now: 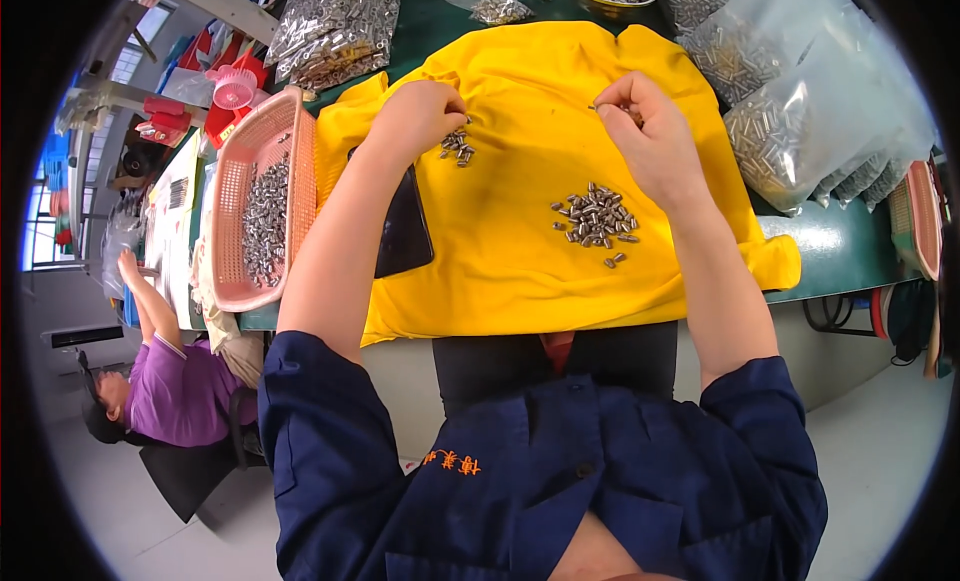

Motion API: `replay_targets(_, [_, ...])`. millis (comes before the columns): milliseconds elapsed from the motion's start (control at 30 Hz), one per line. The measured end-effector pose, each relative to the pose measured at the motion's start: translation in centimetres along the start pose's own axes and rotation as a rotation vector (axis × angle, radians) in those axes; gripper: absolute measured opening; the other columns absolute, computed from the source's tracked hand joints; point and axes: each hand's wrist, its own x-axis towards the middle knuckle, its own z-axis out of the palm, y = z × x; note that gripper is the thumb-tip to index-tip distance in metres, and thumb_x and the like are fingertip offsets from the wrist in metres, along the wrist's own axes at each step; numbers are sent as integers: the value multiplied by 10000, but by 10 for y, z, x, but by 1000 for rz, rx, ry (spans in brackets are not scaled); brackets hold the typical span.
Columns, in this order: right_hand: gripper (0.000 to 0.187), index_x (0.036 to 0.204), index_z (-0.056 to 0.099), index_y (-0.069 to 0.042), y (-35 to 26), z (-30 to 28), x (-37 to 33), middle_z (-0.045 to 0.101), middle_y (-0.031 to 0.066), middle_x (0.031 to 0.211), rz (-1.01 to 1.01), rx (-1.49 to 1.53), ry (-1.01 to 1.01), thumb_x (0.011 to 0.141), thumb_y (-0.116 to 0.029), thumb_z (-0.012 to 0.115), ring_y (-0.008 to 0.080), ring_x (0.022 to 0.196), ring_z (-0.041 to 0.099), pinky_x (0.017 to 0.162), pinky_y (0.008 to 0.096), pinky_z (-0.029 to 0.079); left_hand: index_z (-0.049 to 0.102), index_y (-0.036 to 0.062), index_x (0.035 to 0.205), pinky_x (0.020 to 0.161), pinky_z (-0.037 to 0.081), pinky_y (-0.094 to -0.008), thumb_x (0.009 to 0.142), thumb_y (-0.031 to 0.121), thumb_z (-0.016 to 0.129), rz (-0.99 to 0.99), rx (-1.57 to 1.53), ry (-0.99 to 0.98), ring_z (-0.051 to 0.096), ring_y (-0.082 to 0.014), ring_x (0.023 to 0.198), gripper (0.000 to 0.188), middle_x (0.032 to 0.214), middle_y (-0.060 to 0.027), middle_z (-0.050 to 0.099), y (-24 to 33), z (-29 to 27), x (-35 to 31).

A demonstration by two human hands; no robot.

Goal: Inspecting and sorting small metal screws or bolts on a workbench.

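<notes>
A yellow cloth (520, 271) covers the work surface, and small shiny metal cylinders lie on it in two heaps. My left hand (422, 113) is closed just above the smaller heap (457, 149); a metal bit shows by its fingertips, but whether they grip it is hard to see. Farther right, my right hand (655, 146) pinches a small metal cylinder (593, 107) between thumb and forefinger. More metal shows inside its curled fingers. The larger heap (597, 217) lies below and left of that hand. Under my left forearm is a dark flat phone-like slab (405, 231), partly covered.
A pink plastic basket (222, 231) with many metal cylinders stands at the left. Clear bags of metal parts (335, 31) sit at the back left, others (775, 131) at the right. A metal bowl (640, 1) stands at the back. A co-worker in purple (190, 391) sits far left.
</notes>
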Motion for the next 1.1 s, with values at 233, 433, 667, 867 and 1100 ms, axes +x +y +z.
replay_targets(233, [63, 803, 499, -15, 1, 0, -1, 483, -18, 674, 2, -21, 12, 770, -68, 503, 30, 565, 393, 500, 181, 337, 636, 62, 759, 661, 456, -323, 655, 145, 603, 26, -29, -103, 583, -228, 708, 137, 734, -80, 619, -9, 2, 11])
replay_targets(433, [59, 799, 497, -18, 3, 2, -3, 474, -26, 665, 9, 49, 1, 772, -71, 505, 29, 555, 385, 490, 180, 329, 619, 2, 871, 603, 451, -217, 763, 101, 579, -234, -652, 115, 588, -114, 679, 152, 759, -54, 620, 18, -12, -4])
replay_targets(667, [59, 797, 486, -32, -3, 4, -7, 436, -43, 643, 17, 155, -115, 779, -88, 494, 24, 557, 364, 488, 176, 313, 553, 1, 924, 668, 487, -247, 806, 52, 538, -86, -1865, -59, 578, -134, 739, 129, 842, -55, 587, 82, 24, -23])
replay_targets(867, [61, 788, 483, -31, -8, 4, -8, 443, -35, 649, 31, 166, -142, 773, -90, 491, 31, 562, 369, 496, 178, 320, 554, -17, 917, 700, 488, -258, 805, 42, 536, -70, -1817, -51, 579, -149, 739, 127, 842, -80, 588, 83, 30, -23])
replay_targets(1100, [56, 778, 475, -19, -12, 4, -9, 514, 37, 623, -68, -5, -142, 761, -71, 482, 98, 559, 492, 505, 233, 390, 567, -28, 898, 697, 488, -252, 791, 28, 550, -70, -1746, -16, 583, -151, 737, 122, 832, -83, 595, 84, 33, -24])
